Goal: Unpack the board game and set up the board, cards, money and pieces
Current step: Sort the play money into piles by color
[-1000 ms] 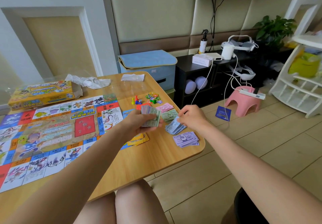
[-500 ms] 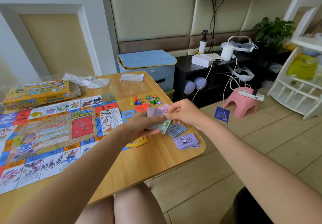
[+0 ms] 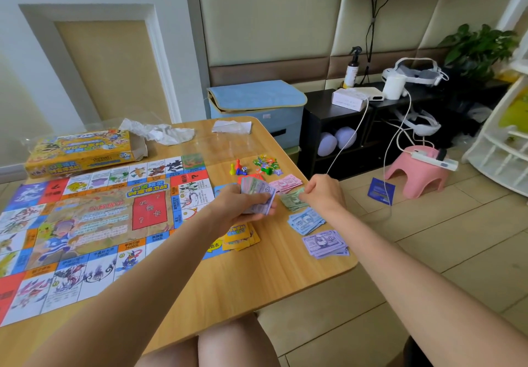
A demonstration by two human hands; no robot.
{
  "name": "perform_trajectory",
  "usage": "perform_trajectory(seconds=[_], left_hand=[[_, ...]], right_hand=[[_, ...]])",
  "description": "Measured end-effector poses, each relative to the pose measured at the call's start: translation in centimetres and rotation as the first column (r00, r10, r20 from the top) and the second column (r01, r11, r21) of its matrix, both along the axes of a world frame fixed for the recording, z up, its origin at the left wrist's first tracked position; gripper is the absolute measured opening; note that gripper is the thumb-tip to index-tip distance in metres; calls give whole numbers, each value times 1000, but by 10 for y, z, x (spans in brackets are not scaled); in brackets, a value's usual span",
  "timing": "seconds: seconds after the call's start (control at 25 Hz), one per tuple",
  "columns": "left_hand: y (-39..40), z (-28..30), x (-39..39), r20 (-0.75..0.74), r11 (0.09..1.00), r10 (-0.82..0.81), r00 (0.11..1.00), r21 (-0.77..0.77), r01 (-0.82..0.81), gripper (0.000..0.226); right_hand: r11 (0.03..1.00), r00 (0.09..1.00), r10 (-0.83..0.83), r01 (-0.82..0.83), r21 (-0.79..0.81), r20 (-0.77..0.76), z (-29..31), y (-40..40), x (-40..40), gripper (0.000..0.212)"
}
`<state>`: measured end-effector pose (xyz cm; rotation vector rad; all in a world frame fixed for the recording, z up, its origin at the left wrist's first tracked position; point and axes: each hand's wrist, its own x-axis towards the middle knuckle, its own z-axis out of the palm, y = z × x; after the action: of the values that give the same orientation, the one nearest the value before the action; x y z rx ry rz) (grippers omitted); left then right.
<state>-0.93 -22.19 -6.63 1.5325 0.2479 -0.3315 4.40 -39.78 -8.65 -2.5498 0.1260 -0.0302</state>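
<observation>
The colourful game board (image 3: pixel 85 223) lies unfolded on the left of the wooden table (image 3: pixel 228 281). My left hand (image 3: pixel 243 206) grips a stack of play money (image 3: pixel 257 192) above the board's right edge. My right hand (image 3: pixel 323 192) pinches a green note down at the green money pile (image 3: pixel 291 202). Pink (image 3: pixel 285 183), blue (image 3: pixel 305 221) and purple (image 3: pixel 325 243) money piles lie nearby. Yellow cards (image 3: pixel 240 236) sit partly under my left arm. Pawns and a die (image 3: pixel 238 168) and small colourful tokens (image 3: pixel 267 163) lie further back.
The yellow game box (image 3: pixel 77 152) lies at the table's far left, with crumpled plastic wrap (image 3: pixel 160 133) and a white paper (image 3: pixel 231 126) behind. Right of the table are a pink stool (image 3: pixel 414 178), cables, a black shelf (image 3: pixel 343 126) and a blue card (image 3: pixel 381 191) on the floor.
My right hand took a green note from the stack in my left hand and moved right and down to the green pile. The left hand stayed in place with the stack.
</observation>
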Motion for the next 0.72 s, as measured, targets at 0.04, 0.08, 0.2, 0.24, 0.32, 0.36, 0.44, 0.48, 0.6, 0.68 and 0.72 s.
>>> perform_trajectory(seconds=[0.04,0.08,0.2,0.24,0.32,0.36,0.44,0.48,0.6,0.68,0.72], left_hand=[[-1,0,1,-2,1000,-8,1000,16,8,27],[-3,-1,3,-4,999,-19,1000,37,19,25],[-8,-4,6,-5,995,-40,999,91,41,23],[-10,-5,7,-5,993,-57,998,98,57,25],[-14,-4,8,1,992,-94,996,84,94,21],[-15,-3,8,4,994,-98,995,49,98,16],[-16,-1,6,-16,993,-87,996,-77,85,6],[-17,0,5,-27,988,-94,995,-124,90,3],[-19,-1,1,-15,985,-147,989,-96,145,15],[-20,0,-3,-6,982,-181,983,-58,180,16],[-20,2,-5,-5,977,-209,978,-39,209,16]], right_hand=[[1000,999,11,-11,-25,36,1,0,0,14],[1000,997,16,-14,-15,80,4,0,0,18],[950,990,117,-136,280,83,20,4,-2,23],[901,977,214,-204,382,17,26,5,-4,25],[849,926,368,-296,437,-88,34,5,-8,17],[844,911,398,-320,429,-104,36,3,-10,11],[847,907,409,-337,410,-98,37,-2,-11,10],[846,905,414,-341,411,-102,38,-5,-12,11],[846,883,449,-372,381,-137,42,-14,-21,10],[847,866,472,-392,358,-166,46,-23,-28,3],[848,859,477,-395,353,-186,48,-29,-31,3]])
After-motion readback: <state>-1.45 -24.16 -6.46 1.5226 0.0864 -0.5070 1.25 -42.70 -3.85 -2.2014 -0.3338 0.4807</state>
